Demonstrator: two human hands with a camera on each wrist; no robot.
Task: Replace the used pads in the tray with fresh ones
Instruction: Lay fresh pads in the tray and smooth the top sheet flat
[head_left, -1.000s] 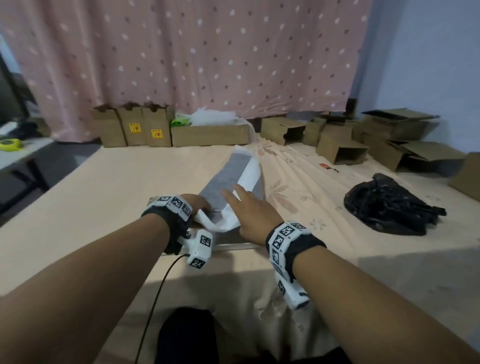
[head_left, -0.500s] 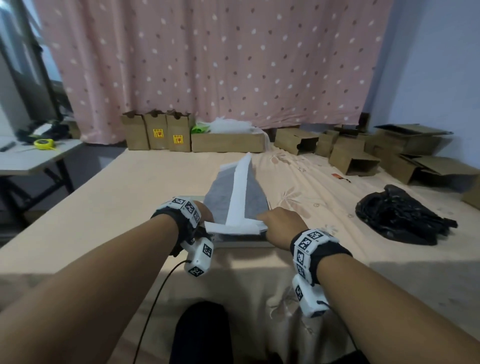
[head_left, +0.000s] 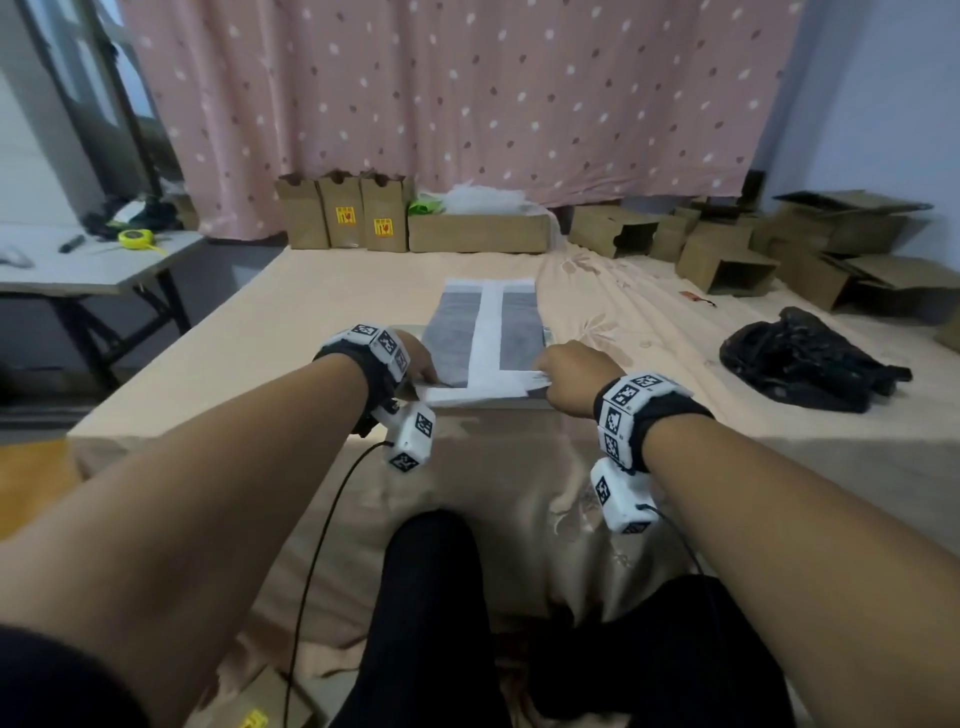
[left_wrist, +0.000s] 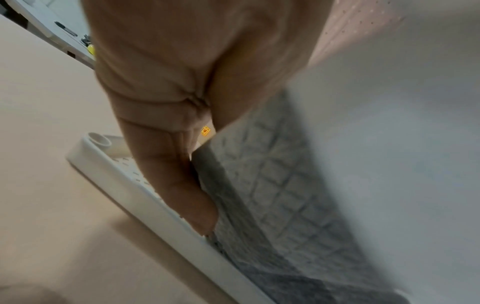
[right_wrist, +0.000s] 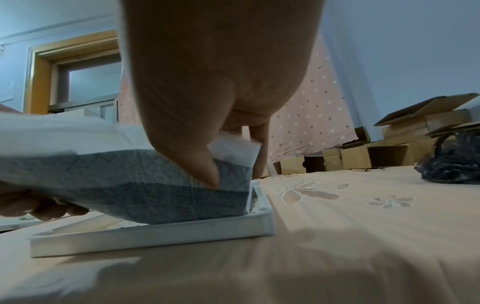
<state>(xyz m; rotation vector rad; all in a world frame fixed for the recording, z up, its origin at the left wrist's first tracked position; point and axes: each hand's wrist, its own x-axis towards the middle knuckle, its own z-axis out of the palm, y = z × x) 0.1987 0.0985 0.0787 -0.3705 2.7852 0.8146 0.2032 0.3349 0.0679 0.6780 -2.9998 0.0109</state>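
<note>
Pad: a grey quilted pad (head_left: 485, 332) with white borders and a white strip down its middle lies lengthwise over the tray, its far end toward 12 o'clock. The near end is lifted off the tray, as the right wrist view shows (right_wrist: 124, 174).
Tray: a white plastic tray (right_wrist: 155, 234) with a low rim and a perforated floor sits on the bed, in front of the person. In the left wrist view its rim (left_wrist: 145, 197) runs just beside the pad's edge.
Left hand: the left hand (head_left: 415, 358) holds the near left corner of the pad, at about 9 o'clock from the pad's near end. The thumb (left_wrist: 182, 185) lies along the pad's edge and presses on it; the other fingers are under the pad, curled, as seen from the right wrist view.
Right hand: the right hand (head_left: 571, 371) pinches the near right corner, at about 3 o'clock from the near end. The thumb (right_wrist: 192, 156) is pressed on the grey side and a finger stands behind the white border.
Bed: a beige embroidered sheet (head_left: 623, 332) covers it.
Bag: a crumpled black plastic bag (head_left: 800, 358) lies at 3 o'clock, well apart from the tray.
Boxes: cardboard boxes (head_left: 478, 231) stand at 12 o'clock along the pink dotted curtain (head_left: 467, 93), more of them toward 2 o'clock.
Side table: at 10 o'clock a grey table (head_left: 78, 270) with a yellow tape measure (head_left: 136, 238) on it.
</note>
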